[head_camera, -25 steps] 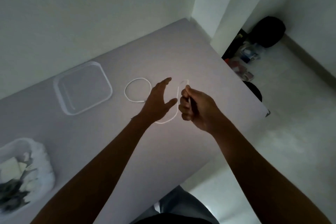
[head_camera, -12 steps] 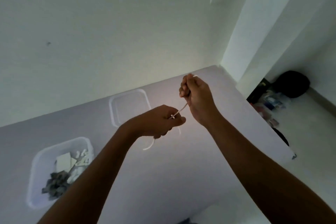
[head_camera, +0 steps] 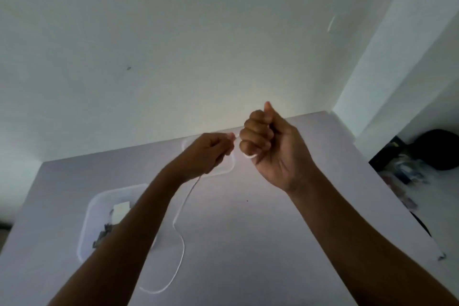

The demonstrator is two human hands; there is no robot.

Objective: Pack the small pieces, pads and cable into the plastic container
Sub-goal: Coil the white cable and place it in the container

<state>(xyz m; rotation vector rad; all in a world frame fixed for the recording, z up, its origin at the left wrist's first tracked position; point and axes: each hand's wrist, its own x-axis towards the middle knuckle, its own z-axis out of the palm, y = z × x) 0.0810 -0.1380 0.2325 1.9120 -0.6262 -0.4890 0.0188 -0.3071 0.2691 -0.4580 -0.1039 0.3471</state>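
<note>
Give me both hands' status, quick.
Left hand: closed, pinching the white cable.
Right hand: closed in a fist around the cable's other end.

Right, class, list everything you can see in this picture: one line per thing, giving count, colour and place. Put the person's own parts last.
cable: one, white, held up between both hands, its loose end trailing down to the table.
plastic container: one, clear, on the table's left part, holding pale and dark small pieces.
lid: one, clear, flat on the table behind the hands.
table: one, pale grey, against the wall.
clutter: several items, dark and mixed, on the floor at right; blurred.
left hand: one, fingers pinching the cable.
right hand: one, fist closed on the cable.
</note>
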